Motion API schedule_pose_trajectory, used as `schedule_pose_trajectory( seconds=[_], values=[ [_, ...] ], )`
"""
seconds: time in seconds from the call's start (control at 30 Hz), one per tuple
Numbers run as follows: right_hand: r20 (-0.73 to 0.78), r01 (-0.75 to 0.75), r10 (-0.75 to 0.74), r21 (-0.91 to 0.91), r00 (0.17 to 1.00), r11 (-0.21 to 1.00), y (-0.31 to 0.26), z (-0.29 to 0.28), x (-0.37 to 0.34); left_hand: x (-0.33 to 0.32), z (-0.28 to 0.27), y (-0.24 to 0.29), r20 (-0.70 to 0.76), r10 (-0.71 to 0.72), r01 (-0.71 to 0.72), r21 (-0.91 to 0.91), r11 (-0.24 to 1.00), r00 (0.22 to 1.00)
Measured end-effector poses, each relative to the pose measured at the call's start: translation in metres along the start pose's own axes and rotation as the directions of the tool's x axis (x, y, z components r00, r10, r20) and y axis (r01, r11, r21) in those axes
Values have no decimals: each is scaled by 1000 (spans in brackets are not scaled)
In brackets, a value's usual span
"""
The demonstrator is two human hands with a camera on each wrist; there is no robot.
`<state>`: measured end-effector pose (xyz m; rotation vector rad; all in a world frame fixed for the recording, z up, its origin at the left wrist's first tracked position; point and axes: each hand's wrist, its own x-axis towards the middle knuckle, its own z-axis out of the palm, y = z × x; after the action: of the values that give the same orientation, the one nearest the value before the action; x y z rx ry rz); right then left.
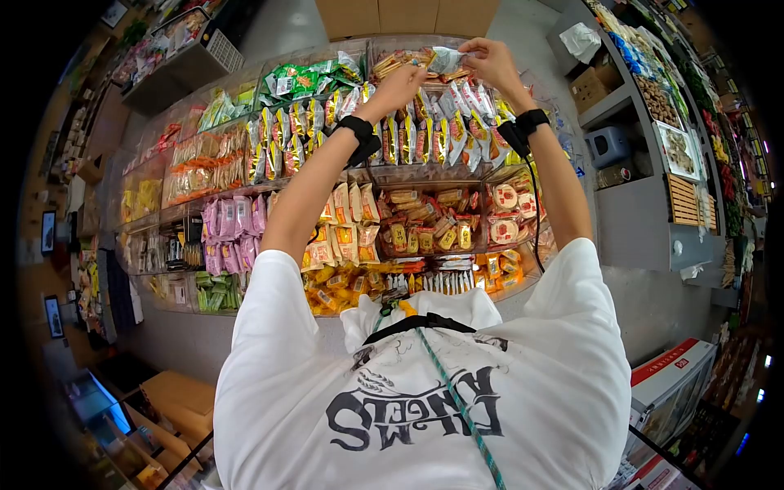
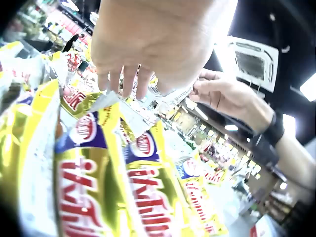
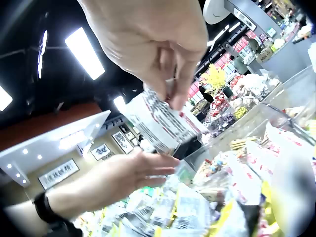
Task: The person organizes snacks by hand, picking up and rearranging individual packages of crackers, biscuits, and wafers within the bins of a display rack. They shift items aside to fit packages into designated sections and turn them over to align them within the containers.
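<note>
A white packet with dark printed text hangs from my right hand, whose thumb and fingers pinch its upper end. In the head view this packet is silvery and sits over the far bins. My left hand is just left of it, fingers extended, right at the packet's lower edge in the right wrist view. Below the left hand, yellow snack packets with red lettering stand in a row. Thin stick-like snacks lie in the far bin, partly behind the left hand.
Clear-walled bins hold green packets at far left, pink packets, and round biscuits at right. Orange-yellow packets fill the near bins. A grey shelf unit stands to the right, and a brown cabinet stands beyond.
</note>
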<state>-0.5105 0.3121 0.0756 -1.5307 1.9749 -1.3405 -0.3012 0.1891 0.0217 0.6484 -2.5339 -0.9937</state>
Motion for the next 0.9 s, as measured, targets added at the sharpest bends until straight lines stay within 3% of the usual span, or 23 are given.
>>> schedule_pose_trajectory(
  seconds=[0.03, 0.07, 0.1, 0.13, 0.17, 0.23, 0.27, 0.3, 0.33, 0.37, 0.4, 0.43, 0.5, 0.53, 0.57, 0.63, 0.67, 0.73, 0.77, 0.83, 0.87, 0.9],
  values=[
    [0, 0, 0, 0, 1000, 1000, -3, 1, -7, -3, -8, 12, 0, 0, 0, 0, 1000, 1000],
    [-22, 219, -220, -29, 975, 975, -8, 3, -15, -4, -12, 20, 100, -112, 148, -506, 850, 989],
    [-36, 426, -429, -59, 903, 903, -14, 6, -25, -5, -15, 25, 240, -156, 285, -849, 445, 958],
    [57, 433, -430, -136, 901, 891, -23, 6, -37, -2, -14, 27, 277, -167, 313, -913, 260, 946],
    [59, 434, -430, -133, 901, 891, -27, 7, -43, -2, -14, 28, 276, -170, 313, -913, 260, 946],
    [148, 625, -608, -236, 780, 744, -27, 4, -47, 2, -9, 21, 156, 60, 99, -832, 546, 986],
    [99, 521, -512, -108, 853, 847, -20, 1, -46, 7, -4, 16, 144, -63, 155, -830, 535, 988],
    [96, 517, -509, -110, 856, 849, -13, -1, -42, 7, -2, 17, 149, -60, 158, -830, 535, 987],
    [14, 245, -245, 20, 969, 969, -8, -4, -35, 8, -1, 21, 121, -72, 140, -790, 596, 990],
    [-28, -44, 50, 170, 998, 984, -2, -6, -33, 7, 0, 24, 93, -83, 125, -745, 655, 992],
    [46, -130, 124, 163, 991, 978, -25, -5, -39, -2, 0, 41, 33, -134, 124, -641, 758, 990],
    [39, -131, 126, 164, 991, 978, -21, -2, -35, 2, 2, 42, 38, -129, 123, -639, 759, 991],
    [51, -126, 130, -77, 990, 989, -7, 9, -26, 7, 5, 44, 63, 9, 28, -554, 832, 998],
    [-143, 65, -88, -160, 986, 985, -2, 14, -25, 9, 8, 44, 6, 32, -25, -504, 863, 999],
    [-141, 65, -88, -160, 986, 985, 2, 9, -21, 11, 9, 42, 6, 30, -23, -505, 863, 1000],
    [158, 235, -202, -228, 967, 945, -4, -4, -15, 17, 7, 36, -18, 248, -243, -279, 929, 968],
    [158, 235, -202, -225, 966, 946, -1, -2, -14, 20, 7, 34, -17, 246, -241, -278, 930, 969],
    [298, 336, -243, -321, 923, 886, 6, 3, -16, 25, 7, 34, -109, 398, -407, -85, 909, 911],
    [299, 336, -242, -322, 923, 885, 10, 5, -17, 25, 8, 33, -110, 398, -408, -87, 909, 911],
    [78, 6, 24, -357, 997, 934, -1, 16, -25, 25, 12, 27, -364, 380, -370, 100, 924, 850],
    [78, 3, 27, -358, 997, 934, -5, 23, -26, 23, 15, 21, -363, 379, -370, 98, 924, 851],
    [44, -78, 104, -395, 994, 916, -8, 31, -25, 20, 19, 12, -225, 340, -310, 158, 937, 913]
  ],
)
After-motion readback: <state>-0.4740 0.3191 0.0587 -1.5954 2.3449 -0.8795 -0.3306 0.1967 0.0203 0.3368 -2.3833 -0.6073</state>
